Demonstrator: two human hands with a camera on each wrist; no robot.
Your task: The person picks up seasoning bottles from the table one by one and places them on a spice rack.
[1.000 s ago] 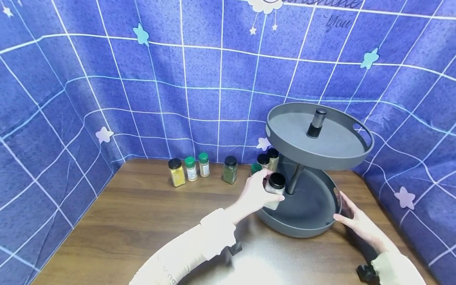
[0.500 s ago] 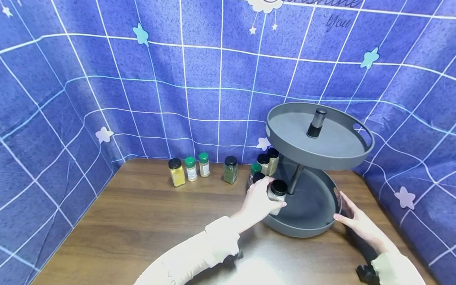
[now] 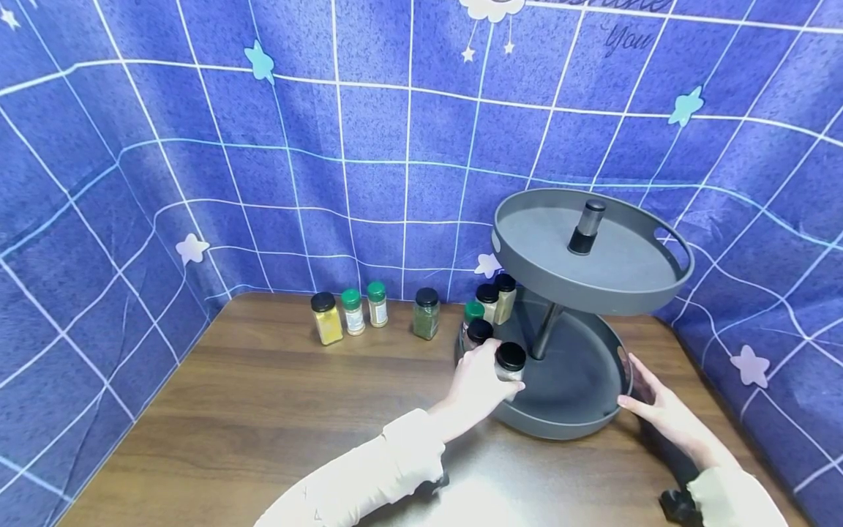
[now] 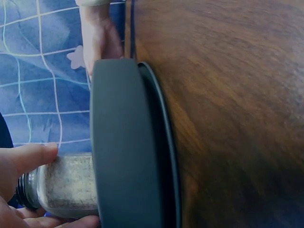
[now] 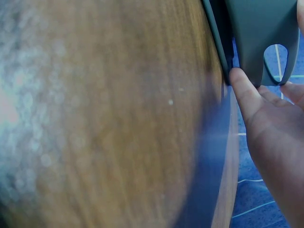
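My left hand (image 3: pixel 476 379) grips a black-lidded spice jar (image 3: pixel 511 358) with pale contents at the front left of the lower tier (image 3: pixel 573 391) of a dark grey two-tier turntable. In the left wrist view, thumb and fingers span the glass jar (image 4: pixel 71 185), and the tier wall (image 4: pixel 123 142) hides its base. My right hand (image 3: pixel 668 417) touches the lower tier's right side near its handle hole. The right wrist view has the right hand (image 5: pixel 280 128) with extended fingers against the outer wall. Another black-lidded jar (image 3: pixel 479 332) stands just behind the held one.
A green-lidded jar (image 3: pixel 473 312) and two black-lidded jars stand farther back on the lower tier. The upper tier (image 3: pixel 626 252) overhangs them. Left on the wooden table are a green-herb jar (image 3: pixel 426 316), two green-capped jars and a yellow jar (image 3: pixel 328 322). A blue curtain hangs behind.
My left hand has brought the jar down and slightly forward into the lower tier, revealing the black-lidded jar behind it. My right hand has stayed at the tier's side.
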